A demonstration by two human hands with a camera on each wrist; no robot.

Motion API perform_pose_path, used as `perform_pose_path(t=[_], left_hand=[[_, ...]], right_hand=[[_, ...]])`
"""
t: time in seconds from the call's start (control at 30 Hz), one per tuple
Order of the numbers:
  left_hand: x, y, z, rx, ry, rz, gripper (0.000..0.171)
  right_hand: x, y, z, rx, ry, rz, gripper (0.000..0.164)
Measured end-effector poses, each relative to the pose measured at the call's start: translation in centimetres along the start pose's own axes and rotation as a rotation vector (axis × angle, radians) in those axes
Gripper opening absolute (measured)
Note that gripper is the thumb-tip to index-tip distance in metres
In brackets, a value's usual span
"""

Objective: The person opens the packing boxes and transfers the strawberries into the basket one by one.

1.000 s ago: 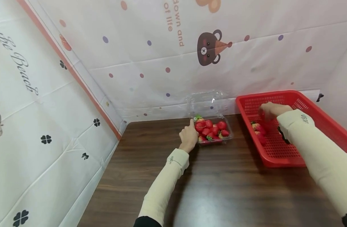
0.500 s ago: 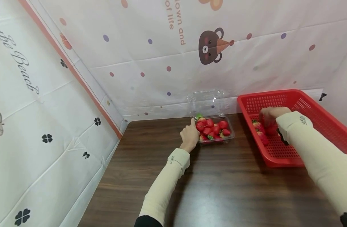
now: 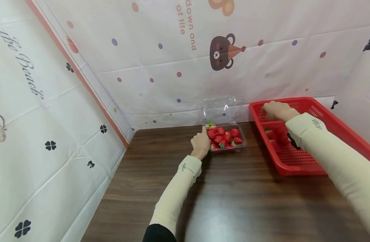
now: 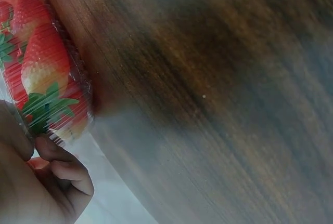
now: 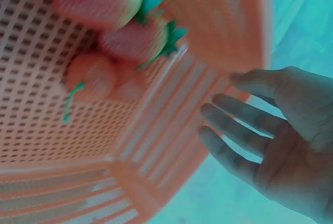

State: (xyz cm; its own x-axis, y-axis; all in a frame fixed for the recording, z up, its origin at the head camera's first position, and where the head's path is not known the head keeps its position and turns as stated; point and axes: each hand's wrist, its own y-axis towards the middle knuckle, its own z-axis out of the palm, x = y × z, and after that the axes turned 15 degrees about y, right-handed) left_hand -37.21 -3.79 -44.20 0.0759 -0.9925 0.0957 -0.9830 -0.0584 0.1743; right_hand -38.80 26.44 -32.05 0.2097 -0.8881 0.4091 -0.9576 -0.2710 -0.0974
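My left hand [image 3: 200,144] grips the left side of a clear plastic clamshell box [image 3: 244,144], its index finger stretched along the edge. In the left wrist view, thumb and curled fingers are at the corner of the box, beside a strawberry [image 4: 47,60]. Several strawberries [image 3: 220,131] fill the box. My right hand [image 3: 277,110] is over the left rear of a red basket [image 3: 294,170]. The right wrist view shows that hand with fingers spread and nothing in them. On the basket floor lie strawberries [image 5: 99,1] and a round red fruit [image 5: 91,76] with a green stem.
The box's clear lid [image 3: 218,109] stands raised against the patterned cloth [image 3: 160,87] at the back. Another cloth side [image 3: 67,134] borders the dark wooden table [image 3: 160,174] on the left. The basket's raised walls stand right of the box.
My right hand has come up out of the basket and moved back and left. The red fruit under its fingers now lies with the others in the basket. My left hand stays at the box.
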Motion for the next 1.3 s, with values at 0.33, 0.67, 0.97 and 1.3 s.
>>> perform_pose_path(t=[0.33, 0.67, 0.97, 1.3], left_hand=[[0.1, 0.0, 0.1, -0.003, 0.0, 0.003, 0.053], [0.0, 0.3, 0.2, -0.003, -0.002, 0.001, 0.056], [0.5, 0.1, 0.2, -0.004, -0.029, -0.005, 0.045], [0.3, -0.1, 0.2, -0.038, -0.075, -0.011, 0.036]], right_hand=[[6.2, 2.0, 1.6, -0.088, -0.158, -0.176, 0.021], [12.1, 3.3, 4.0, 0.066, 0.1, -0.352, 0.023], [15.2, 5.1, 8.6, 0.2, 0.211, -0.366, 0.035], [14.8, 5.2, 10.1, 0.174, 0.098, -0.357, 0.037]])
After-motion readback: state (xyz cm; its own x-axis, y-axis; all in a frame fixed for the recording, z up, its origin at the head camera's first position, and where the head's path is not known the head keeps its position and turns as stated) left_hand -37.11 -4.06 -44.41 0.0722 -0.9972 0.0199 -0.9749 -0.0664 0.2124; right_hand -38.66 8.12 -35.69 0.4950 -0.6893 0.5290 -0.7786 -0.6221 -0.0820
